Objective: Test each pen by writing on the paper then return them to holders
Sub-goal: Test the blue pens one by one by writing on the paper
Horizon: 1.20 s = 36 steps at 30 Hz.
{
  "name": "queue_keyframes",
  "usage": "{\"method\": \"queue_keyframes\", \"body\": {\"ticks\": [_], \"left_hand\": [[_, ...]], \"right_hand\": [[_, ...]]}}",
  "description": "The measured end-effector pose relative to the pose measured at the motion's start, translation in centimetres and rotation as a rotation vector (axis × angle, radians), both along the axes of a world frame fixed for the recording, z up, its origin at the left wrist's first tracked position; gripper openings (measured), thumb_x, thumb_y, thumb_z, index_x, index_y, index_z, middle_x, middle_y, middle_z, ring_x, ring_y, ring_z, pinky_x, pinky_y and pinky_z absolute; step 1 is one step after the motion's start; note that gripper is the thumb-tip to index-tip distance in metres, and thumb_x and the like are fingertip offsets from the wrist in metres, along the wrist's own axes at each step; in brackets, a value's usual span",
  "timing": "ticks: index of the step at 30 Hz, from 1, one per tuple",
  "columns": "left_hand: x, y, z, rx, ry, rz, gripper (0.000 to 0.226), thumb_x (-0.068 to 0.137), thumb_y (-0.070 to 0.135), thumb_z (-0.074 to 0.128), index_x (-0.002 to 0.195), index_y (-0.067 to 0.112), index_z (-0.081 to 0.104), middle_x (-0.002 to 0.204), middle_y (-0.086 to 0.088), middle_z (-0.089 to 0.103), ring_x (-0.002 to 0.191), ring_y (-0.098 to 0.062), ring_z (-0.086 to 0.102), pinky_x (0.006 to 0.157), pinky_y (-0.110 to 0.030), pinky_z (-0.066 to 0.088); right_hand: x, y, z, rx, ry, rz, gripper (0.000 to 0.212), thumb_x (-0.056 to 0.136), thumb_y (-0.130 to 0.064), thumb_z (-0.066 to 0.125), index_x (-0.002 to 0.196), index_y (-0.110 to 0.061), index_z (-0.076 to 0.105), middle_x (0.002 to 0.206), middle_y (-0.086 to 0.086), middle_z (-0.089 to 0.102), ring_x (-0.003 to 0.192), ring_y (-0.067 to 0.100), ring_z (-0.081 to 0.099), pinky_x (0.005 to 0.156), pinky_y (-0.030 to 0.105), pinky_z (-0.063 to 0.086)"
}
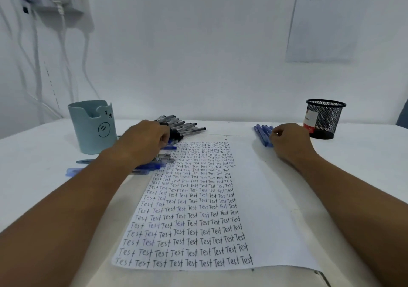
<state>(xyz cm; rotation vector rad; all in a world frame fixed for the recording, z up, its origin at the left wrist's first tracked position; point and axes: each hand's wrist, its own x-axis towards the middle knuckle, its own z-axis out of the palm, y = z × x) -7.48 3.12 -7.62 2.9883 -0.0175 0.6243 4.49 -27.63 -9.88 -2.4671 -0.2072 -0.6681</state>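
Both hands (145, 141) (287, 140) hide fingertips; pens (187, 127) partly covered.

Paper (254, 187): centre of table (364, 176)
Left pens (187, 127): at paper's far-left corner, under the left hand (143, 141)
Bear cup (92, 127): left of those pens
Right pens (262, 135): right of paper
Mesh holder (324, 119): far right, behind right hand (289, 141)

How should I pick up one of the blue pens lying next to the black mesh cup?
Pinch one blue pen around the middle of its barrel, coming from above. The pens lie flat and close together, pointing away from you, so take the leftmost one, whose outer side is free. The right hand is already there.
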Motion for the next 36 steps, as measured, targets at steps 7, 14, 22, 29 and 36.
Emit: {"method": "queue_keyframes", "body": {"ticks": [7, 14, 22, 29, 36], "left_hand": [[0.3, 0.1, -0.3, 0.037, 0.078, 0.053, 0.030, 0.091, 0.002, 0.056, 0.110, 0.023, 0.067, 0.111, 0.000, 0.064, 0.096, -0.018, 0.058, 0.087, -0.036, 0.050], [0.2, 0.0, -0.4, 0.014, 0.096, 0.075, 0.031, 0.093, 0.009, 0.056, 0.120, 0.020, 0.067, 0.119, -0.004, 0.063, 0.106, -0.021, 0.056, 0.093, -0.034, 0.047], [0.4, 0.4, -0.6, -0.018, 0.078, 0.056, 0.023, 0.093, 0.010, 0.057, 0.110, 0.021, 0.068, 0.112, -0.004, 0.064, 0.099, -0.021, 0.058, 0.090, -0.039, 0.049], [0.8, 0.5, -0.7, -0.003, -0.038, -0.044, 0.020, 0.093, 0.006, 0.054, 0.100, 0.022, 0.065, 0.094, -0.001, 0.064, 0.079, -0.016, 0.055, 0.069, -0.032, 0.042], [0.7, -1.9, -0.8, 0.075, -0.309, -0.370, 0.014, 0.091, 0.010, 0.062, 0.103, 0.011, 0.069, 0.095, -0.004, 0.067, 0.086, -0.023, 0.052, 0.074, -0.032, 0.034]], "right_hand": [[0.1, 0.0, -0.4, 0.013, 0.005, 0.031, 0.031, 0.090, 0.001, 0.050, 0.112, -0.005, 0.070, 0.118, 0.018, 0.065, 0.112, 0.029, 0.055, 0.071, 0.016, 0.030], [0.1, 0.0, -0.1, -0.020, 0.052, -0.008, 0.034, 0.090, 0.003, 0.051, 0.119, -0.005, 0.066, 0.120, 0.015, 0.065, 0.115, 0.028, 0.055, 0.084, 0.019, 0.034], [-0.3, 0.1, -0.2, -0.045, 0.042, 0.007, 0.030, 0.092, 0.002, 0.048, 0.113, -0.003, 0.068, 0.120, 0.015, 0.066, 0.114, 0.031, 0.056, 0.090, 0.027, 0.040], [-0.8, 0.7, 0.0, -0.102, -0.034, 0.071, 0.023, 0.094, -0.009, 0.053, 0.110, -0.007, 0.069, 0.109, 0.015, 0.067, 0.105, 0.031, 0.056, 0.081, 0.028, 0.034], [-3.8, 3.3, 0.8, -0.107, -0.124, 0.386, 0.023, 0.093, -0.023, 0.060, 0.114, -0.026, 0.066, 0.095, -0.011, 0.058, 0.087, 0.008, 0.055, 0.086, 0.027, 0.040]]}}
